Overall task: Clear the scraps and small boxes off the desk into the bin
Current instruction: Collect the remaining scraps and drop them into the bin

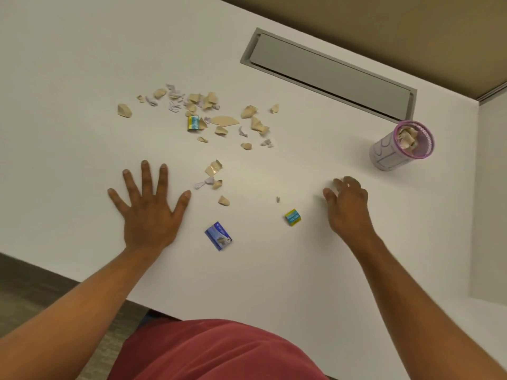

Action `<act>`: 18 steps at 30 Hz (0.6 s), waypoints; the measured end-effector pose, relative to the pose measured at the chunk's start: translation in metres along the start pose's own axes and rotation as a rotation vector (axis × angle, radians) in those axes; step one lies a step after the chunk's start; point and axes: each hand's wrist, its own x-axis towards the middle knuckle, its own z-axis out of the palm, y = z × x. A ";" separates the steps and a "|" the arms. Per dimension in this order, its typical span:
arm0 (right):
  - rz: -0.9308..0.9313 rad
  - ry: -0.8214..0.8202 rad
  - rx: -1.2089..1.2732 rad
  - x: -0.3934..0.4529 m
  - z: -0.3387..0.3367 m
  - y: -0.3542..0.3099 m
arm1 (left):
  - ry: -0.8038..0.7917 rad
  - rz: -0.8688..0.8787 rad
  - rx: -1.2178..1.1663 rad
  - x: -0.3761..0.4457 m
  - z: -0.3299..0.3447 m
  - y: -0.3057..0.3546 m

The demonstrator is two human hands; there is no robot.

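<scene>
Several tan and pale paper scraps (pixel 208 111) lie scattered on the white desk (pixel 82 64); a few more scraps (pixel 213 175) sit closer to me. A yellow-and-teal box (pixel 193 123) rests among the far scraps, and another such box (pixel 292 217) lies near my right hand. A blue box (pixel 218 236) lies near the front edge. The small pink-rimmed bin (pixel 402 146) stands at the right, holding scraps. My left hand (pixel 149 207) lies flat with fingers spread. My right hand (pixel 347 204) hovers with curled fingers, holding nothing visible.
A long grey cable flap (pixel 329 75) is set into the desk at the back. A tan partition (pixel 384 23) rises behind the desk. The desk's front edge runs just ahead of my red shirt (pixel 219 352); carpet shows lower left.
</scene>
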 end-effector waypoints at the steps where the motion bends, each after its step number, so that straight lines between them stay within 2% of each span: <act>1: -0.042 0.045 0.017 -0.006 0.008 -0.008 | 0.008 -0.001 0.005 0.000 0.000 0.000; 4: -0.144 0.086 0.059 -0.017 0.030 -0.030 | 0.033 0.009 0.020 -0.001 0.003 0.000; 9: -0.257 -0.119 0.086 -0.021 0.053 -0.064 | 0.034 0.005 0.007 0.000 0.002 -0.001; 12: -0.313 -0.099 0.048 -0.016 0.058 -0.076 | 0.030 0.000 -0.001 0.000 0.000 0.000; 18: -0.367 -0.108 0.241 -0.013 0.080 -0.118 | 0.025 0.000 0.004 -0.001 -0.002 0.000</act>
